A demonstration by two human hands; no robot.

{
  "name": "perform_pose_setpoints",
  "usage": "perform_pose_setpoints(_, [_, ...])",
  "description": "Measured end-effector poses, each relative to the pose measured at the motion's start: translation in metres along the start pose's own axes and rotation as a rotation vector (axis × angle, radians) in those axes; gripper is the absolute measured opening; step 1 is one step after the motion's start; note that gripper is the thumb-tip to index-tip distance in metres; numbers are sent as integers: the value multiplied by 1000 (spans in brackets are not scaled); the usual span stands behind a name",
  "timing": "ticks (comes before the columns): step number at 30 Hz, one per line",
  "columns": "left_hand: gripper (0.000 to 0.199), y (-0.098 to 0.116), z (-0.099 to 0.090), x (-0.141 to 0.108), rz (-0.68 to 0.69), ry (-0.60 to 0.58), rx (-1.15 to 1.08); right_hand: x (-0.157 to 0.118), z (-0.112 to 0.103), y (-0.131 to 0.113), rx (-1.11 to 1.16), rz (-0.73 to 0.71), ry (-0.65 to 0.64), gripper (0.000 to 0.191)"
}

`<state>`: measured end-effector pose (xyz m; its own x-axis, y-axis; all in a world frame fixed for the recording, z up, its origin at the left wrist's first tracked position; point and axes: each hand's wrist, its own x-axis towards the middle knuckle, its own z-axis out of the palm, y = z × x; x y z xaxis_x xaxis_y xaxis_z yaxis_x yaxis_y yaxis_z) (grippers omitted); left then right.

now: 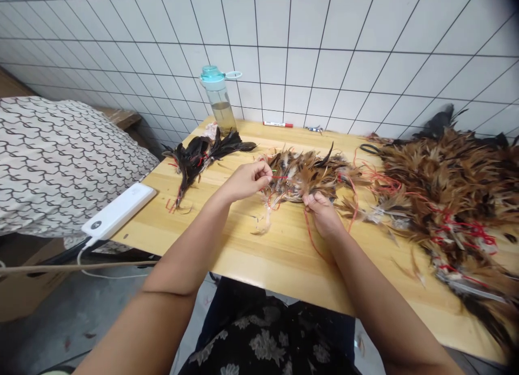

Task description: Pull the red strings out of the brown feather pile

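A bundle of brown feathers [314, 169] lies on the wooden table in front of me, with red string wound through it. My left hand [249, 181] is closed in a pinch at the bundle's left end. From its fingertips a taut red string [279, 177] runs into the feathers; a small bit of green shows beside them. My right hand [324, 211] pinches the near edge of the bundle between thumb and fingers. Below that hand, a loose red cord [311, 237] hangs down over the tabletop.
Brown feathers tied with red string form a large pile [433, 175] at right, near black scissors handles [370, 149]. Black feathers [197, 157] lie at left, before a water bottle [219, 102]. A white power bank [119, 210] sits on the left edge; a red marker [278, 124] lies behind.
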<state>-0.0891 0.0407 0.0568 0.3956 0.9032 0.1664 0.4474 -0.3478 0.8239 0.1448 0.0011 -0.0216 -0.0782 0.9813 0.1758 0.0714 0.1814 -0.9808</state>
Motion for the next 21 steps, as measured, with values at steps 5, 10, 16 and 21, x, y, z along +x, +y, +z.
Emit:
perform_pose_setpoints(5, [9,-7,30,-6,-45,-2,51,-3,1,-8,114,72,-9,38])
perform_pose_setpoints(10, [12,0,47,-10,10,-42,112,-6,4,-5,-65,8,-90,38])
perform_pose_setpoints(16, [15,6,57,-11,45,-83,57,-2,5,7,-158,-37,-66,36])
perform_pose_setpoints(21, [11,2,63,-12,58,-118,38,-2,4,5,-288,9,-25,27])
